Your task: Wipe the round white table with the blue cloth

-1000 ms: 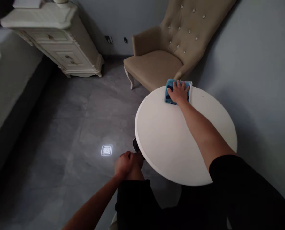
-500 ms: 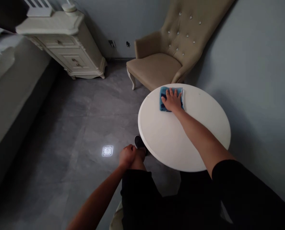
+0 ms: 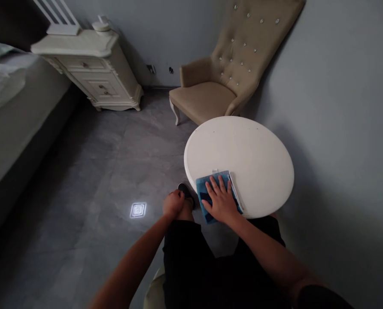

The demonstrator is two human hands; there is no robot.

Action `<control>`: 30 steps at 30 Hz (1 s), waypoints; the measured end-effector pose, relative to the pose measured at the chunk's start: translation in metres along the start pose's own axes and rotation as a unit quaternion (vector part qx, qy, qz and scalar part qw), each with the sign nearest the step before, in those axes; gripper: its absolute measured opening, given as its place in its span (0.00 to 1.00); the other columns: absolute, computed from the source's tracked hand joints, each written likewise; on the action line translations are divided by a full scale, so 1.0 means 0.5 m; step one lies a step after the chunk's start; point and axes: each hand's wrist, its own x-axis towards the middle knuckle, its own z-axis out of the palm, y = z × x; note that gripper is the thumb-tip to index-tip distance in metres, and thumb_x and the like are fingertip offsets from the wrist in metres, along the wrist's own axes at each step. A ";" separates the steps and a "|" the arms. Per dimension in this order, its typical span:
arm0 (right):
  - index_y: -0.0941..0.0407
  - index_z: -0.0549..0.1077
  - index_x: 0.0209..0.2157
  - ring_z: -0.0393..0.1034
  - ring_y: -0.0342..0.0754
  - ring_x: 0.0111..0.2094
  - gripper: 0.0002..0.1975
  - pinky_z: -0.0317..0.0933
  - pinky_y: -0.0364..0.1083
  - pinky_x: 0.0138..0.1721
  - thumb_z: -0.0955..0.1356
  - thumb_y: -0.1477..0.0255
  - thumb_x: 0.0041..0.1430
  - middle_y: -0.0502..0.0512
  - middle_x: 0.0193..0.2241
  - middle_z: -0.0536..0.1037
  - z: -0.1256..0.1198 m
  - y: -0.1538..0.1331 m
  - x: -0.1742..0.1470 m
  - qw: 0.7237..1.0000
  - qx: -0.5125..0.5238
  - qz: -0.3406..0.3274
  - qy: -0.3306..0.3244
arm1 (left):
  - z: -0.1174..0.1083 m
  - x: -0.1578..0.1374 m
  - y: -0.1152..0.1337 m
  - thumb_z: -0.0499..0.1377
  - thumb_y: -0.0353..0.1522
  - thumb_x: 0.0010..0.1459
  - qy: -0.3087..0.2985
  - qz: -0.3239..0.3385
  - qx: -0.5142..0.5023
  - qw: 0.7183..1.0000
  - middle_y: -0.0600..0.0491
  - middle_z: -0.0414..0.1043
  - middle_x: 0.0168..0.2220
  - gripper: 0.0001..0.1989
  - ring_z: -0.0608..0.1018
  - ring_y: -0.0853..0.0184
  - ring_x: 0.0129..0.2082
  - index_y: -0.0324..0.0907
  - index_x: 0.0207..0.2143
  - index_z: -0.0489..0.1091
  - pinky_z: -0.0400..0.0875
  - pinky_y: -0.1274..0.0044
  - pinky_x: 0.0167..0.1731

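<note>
My right hand (image 3: 223, 204) lies flat with fingers spread on a folded blue cloth (image 3: 202, 185), pressing it against the near edge of a round white table (image 3: 243, 148). The cloth has dark blue patches and a white edge with a small tag, and part of it hangs past the table's rim. My left hand (image 3: 174, 203) rests on my left knee, left of the table, with its fingers curled in and nothing seen in them.
Beyond the table stands a tan armchair (image 3: 204, 101) with studded buttons. A cream bedside cabinet (image 3: 98, 77) is at the far left, near a bed (image 3: 27, 98). Small dark specks dot the far tabletop. A lit square pattern (image 3: 138, 210) shows on the grey floor.
My right hand has drawn the cloth from the far side of the table to the near edge. My left hand stays on the knee. The view has shifted slightly.
</note>
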 end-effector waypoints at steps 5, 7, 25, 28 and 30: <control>0.51 0.61 0.82 0.44 0.75 0.83 0.40 0.42 0.82 0.79 0.57 0.48 0.78 0.59 0.83 0.53 -0.038 0.068 0.185 1.000 -0.019 0.016 0.002 | -0.002 0.009 -0.005 0.50 0.40 0.79 -0.008 -0.003 -0.006 1.000 0.40 0.86 0.50 0.22 0.86 0.53 0.50 0.42 0.46 0.83 0.73 0.68 0.46; 0.57 0.62 0.81 0.44 0.77 0.83 0.40 0.40 0.82 0.78 0.58 0.50 0.79 0.63 0.83 0.53 -0.052 0.107 0.299 0.998 -0.023 0.052 0.002 | -0.001 0.016 -0.008 0.50 0.40 0.79 -0.015 -0.005 -0.014 1.000 0.40 0.86 0.50 0.21 0.86 0.52 0.50 0.42 0.46 0.82 0.73 0.68 0.46; 0.62 0.58 0.82 0.38 0.81 0.82 0.40 0.31 0.85 0.76 0.55 0.53 0.81 0.69 0.83 0.51 -0.045 0.149 0.752 0.991 0.022 0.128 0.041 | 0.003 0.049 -0.039 0.51 0.40 0.79 0.004 -0.021 -0.006 1.000 0.42 0.86 0.47 0.21 0.86 0.54 0.48 0.42 0.44 0.82 0.73 0.70 0.45; 0.62 0.59 0.82 0.39 0.81 0.82 0.39 0.32 0.84 0.77 0.57 0.54 0.81 0.68 0.83 0.51 -0.041 0.050 0.629 0.997 0.024 0.065 0.028 | 0.002 0.036 -0.024 0.50 0.40 0.78 0.009 -0.022 0.002 1.000 0.40 0.86 0.48 0.21 0.87 0.53 0.49 0.42 0.45 0.83 0.75 0.69 0.47; 0.62 0.60 0.81 0.40 0.81 0.82 0.39 0.33 0.84 0.77 0.58 0.54 0.80 0.68 0.83 0.51 -0.034 -0.014 0.523 0.999 0.030 0.024 0.031 | 0.002 0.024 -0.012 0.50 0.40 0.79 0.010 -0.028 0.007 1.000 0.39 0.86 0.50 0.22 0.87 0.53 0.51 0.42 0.47 0.83 0.76 0.69 0.48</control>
